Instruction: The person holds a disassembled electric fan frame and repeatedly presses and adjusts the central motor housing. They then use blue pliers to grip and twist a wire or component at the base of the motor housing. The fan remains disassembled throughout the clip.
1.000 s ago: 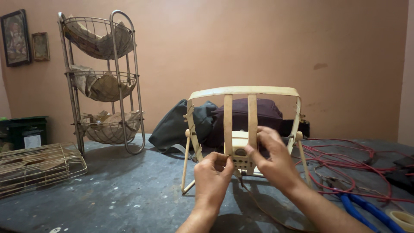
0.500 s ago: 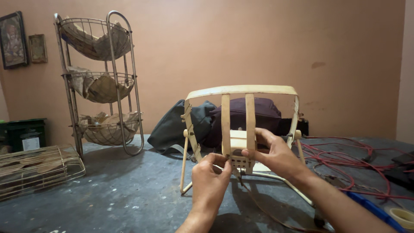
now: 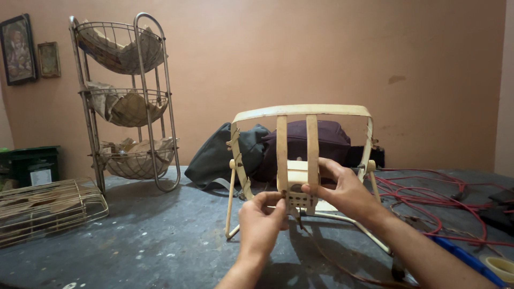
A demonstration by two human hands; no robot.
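Cream-coloured metal frame (image 3: 302, 111), shaped like a cage guard with a curved top band, two flat vertical slats down the middle and bowed side bars, stands upright on thin legs on a dark, paint-flecked tabletop (image 3: 134, 241). A small boxy block (image 3: 300, 199) with tiny holes sits low at the centre, where the two slats end. The left hand (image 3: 262, 219) reaches up from below, its thumb and fingertips pinched together against the left edge of that block. The right hand (image 3: 342, 192) comes in from the right, fingers curled around the right slat and thumb pressed to the front of the block, so the block lies between the two hands. A thin brown cord (image 3: 326, 257) trails down from the block toward the viewer. Behind the frame lie dark bags (image 3: 257, 147), to the right tangled red wires (image 3: 428, 198), to the left a three-tier wire basket stand (image 3: 126, 101) and a flat wire cage (image 3: 48, 206).
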